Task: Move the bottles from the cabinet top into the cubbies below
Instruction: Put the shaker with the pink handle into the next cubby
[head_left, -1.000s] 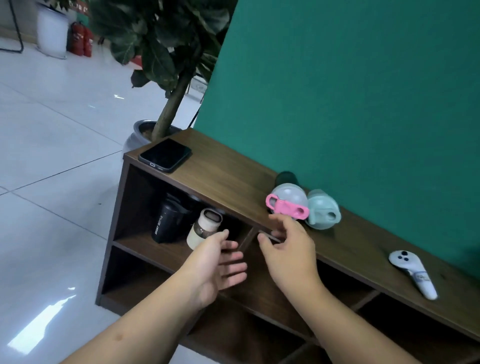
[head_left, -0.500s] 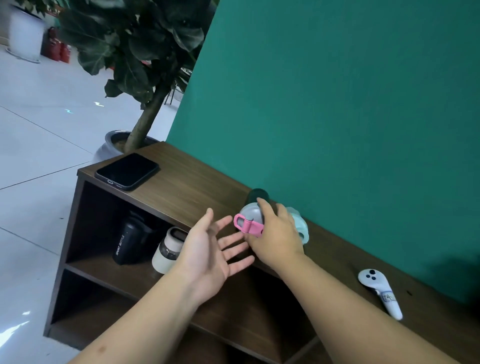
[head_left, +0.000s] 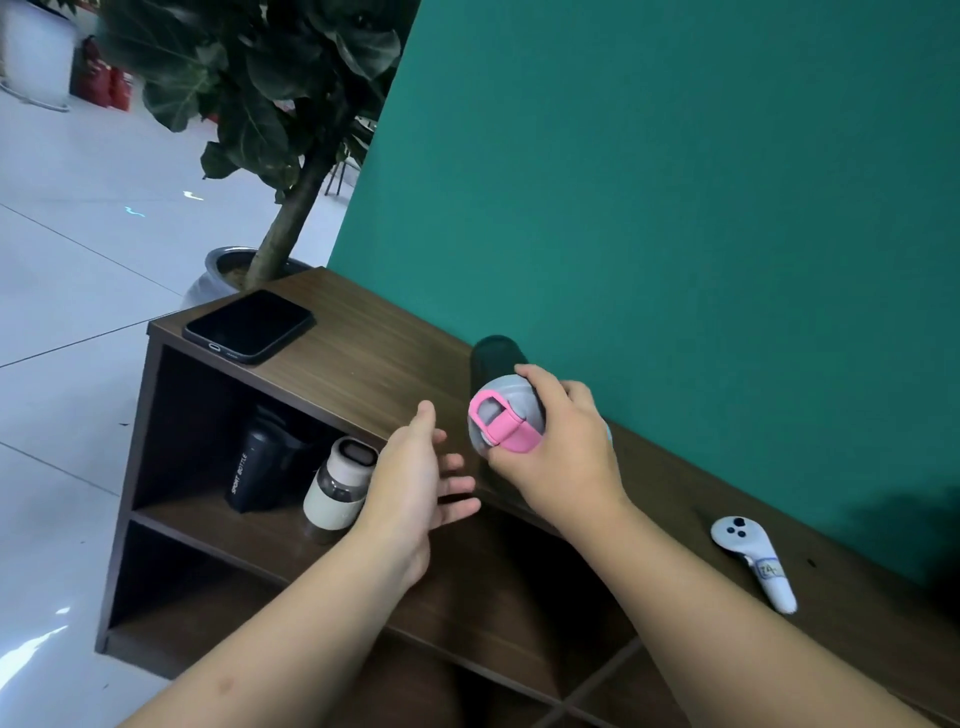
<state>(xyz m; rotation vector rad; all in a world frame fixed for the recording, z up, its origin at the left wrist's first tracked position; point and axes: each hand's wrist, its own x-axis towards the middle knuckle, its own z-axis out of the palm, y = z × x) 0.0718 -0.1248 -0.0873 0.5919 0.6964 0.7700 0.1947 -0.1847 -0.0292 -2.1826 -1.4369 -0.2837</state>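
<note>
two hands | right hand (head_left: 558, 457) grips pink-lidded bottle (head_left: 501, 418) | left hand (head_left: 415, 483) spread, at cabinet (head_left: 363, 364) edge

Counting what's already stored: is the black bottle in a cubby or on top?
In a cubby: the black bottle stands in the upper left cubby beside the cream bottle.

Right hand (head_left: 558, 452) curled closed in a grip, left hand (head_left: 415, 483) palm up, fingers spread
</note>
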